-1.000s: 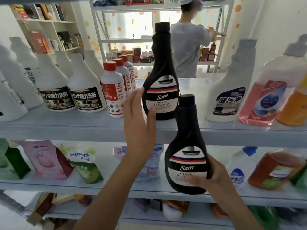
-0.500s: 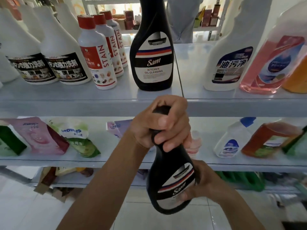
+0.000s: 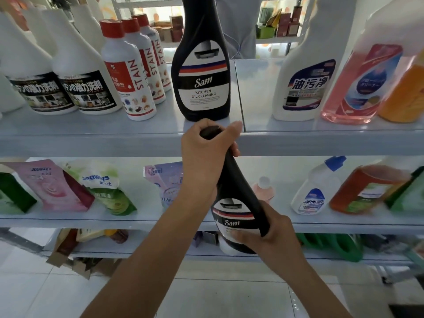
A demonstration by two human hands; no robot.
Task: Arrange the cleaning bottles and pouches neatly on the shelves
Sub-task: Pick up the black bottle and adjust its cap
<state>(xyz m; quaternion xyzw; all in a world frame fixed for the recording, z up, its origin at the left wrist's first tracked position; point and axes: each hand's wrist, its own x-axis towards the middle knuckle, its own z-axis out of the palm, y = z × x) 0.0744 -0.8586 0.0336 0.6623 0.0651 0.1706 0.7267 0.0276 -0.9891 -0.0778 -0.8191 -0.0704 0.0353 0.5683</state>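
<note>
I hold a black Sam kitchen oil cleaning bottle in front of the shelves, tilted. My left hand grips its neck and cap from above. My right hand grips its lower body from the right. A second, identical black Sam bottle stands upright on the upper shelf, just above my left hand. On the middle shelf lean a pink pouch, a green and white pouch and a pale purple pouch.
On the upper shelf stand white bottles with black labels, red-capped STAIN bottles, a white spray bottle and a pink bottle. A small blue-capped bottle and an orange bottle lie on the middle shelf. A person stands behind.
My left hand left the shelved Sam bottle and took the held bottle by its neck. The held bottle dropped lower and tilted. My view came closer to the shelves.
</note>
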